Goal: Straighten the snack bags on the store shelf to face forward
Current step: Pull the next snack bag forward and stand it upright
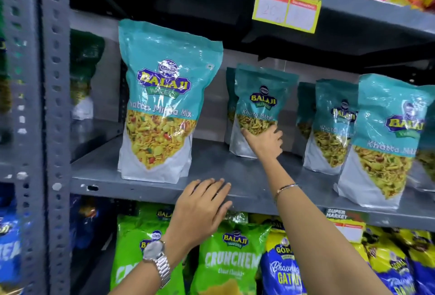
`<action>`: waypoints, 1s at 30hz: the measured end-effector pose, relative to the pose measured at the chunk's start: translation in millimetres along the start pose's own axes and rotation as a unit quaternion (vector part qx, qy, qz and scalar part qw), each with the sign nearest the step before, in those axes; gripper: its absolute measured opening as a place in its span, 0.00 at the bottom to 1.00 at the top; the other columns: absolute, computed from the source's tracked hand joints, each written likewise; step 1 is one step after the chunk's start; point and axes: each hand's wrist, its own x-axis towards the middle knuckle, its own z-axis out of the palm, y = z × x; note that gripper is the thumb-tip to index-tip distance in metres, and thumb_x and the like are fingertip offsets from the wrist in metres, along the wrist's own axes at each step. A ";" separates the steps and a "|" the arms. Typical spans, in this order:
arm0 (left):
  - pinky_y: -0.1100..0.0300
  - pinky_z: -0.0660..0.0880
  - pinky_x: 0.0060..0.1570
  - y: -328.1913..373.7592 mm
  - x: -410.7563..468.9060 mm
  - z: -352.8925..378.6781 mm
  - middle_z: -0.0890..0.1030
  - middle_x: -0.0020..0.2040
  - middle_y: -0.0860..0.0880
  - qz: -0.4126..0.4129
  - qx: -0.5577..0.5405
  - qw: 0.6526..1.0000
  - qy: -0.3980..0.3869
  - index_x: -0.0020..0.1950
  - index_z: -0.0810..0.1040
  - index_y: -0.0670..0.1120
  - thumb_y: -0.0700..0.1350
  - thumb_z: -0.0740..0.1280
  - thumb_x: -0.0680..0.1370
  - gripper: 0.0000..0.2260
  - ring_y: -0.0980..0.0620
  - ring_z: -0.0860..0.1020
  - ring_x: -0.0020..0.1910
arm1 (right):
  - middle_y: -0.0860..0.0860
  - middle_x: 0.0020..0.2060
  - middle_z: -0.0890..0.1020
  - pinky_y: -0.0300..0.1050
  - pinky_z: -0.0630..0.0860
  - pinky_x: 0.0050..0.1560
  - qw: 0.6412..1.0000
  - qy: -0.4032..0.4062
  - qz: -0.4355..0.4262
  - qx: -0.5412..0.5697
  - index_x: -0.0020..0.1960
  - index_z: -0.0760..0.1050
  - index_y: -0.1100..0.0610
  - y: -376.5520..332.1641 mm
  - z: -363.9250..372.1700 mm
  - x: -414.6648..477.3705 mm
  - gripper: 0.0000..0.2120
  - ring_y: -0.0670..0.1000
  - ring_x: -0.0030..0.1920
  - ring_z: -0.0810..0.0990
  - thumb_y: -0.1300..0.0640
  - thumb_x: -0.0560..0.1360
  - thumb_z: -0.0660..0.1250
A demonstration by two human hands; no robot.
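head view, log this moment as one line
right hand on rear teal bag | left hand on shelf edge | bag set back

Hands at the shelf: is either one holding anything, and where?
The right hand grips the set-back teal Balaji snack bag at its lower front. The left hand holds nothing.

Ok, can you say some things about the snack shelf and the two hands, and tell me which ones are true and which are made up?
1. The right hand touches a teal bag set far back on the shelf. True.
2. The left hand holds a green bag. False: it rests empty on the shelf edge.
3. The biggest-looking teal bag stands left of both hands. True.
4. The bags below the shelf are all teal. False: they are green, blue and yellow.
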 end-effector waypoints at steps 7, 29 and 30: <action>0.52 0.73 0.53 -1.0 0.5 10.0 0.84 0.54 0.50 -0.006 0.055 0.998 0.039 0.55 0.82 0.46 0.52 0.59 0.77 0.17 0.50 0.82 0.51 | 0.65 0.74 0.55 0.65 0.61 0.69 0.999 -0.026 0.015 0.042 0.77 0.43 0.63 0.2 31.4 33.0 0.59 0.66 0.73 0.57 0.32 0.64 0.70; 0.53 0.78 0.52 2.7 3.8 -2.5 0.84 0.52 0.50 -0.024 0.019 0.999 0.014 0.54 0.82 0.47 0.52 0.61 0.76 0.15 0.50 0.82 0.51 | 0.63 0.69 0.61 0.65 0.70 0.62 1.000 0.009 -0.001 0.024 0.76 0.46 0.60 10.2 17.9 7.7 0.59 0.66 0.69 0.64 0.42 0.61 0.79; 0.53 0.78 0.52 3.1 4.0 -3.8 0.84 0.52 0.49 -0.026 0.013 1.000 0.011 0.54 0.82 0.47 0.52 0.61 0.77 0.15 0.50 0.82 0.51 | 0.63 0.69 0.61 0.64 0.71 0.62 1.000 0.015 -0.003 0.019 0.76 0.46 0.61 10.3 13.3 0.2 0.59 0.65 0.68 0.65 0.42 0.60 0.79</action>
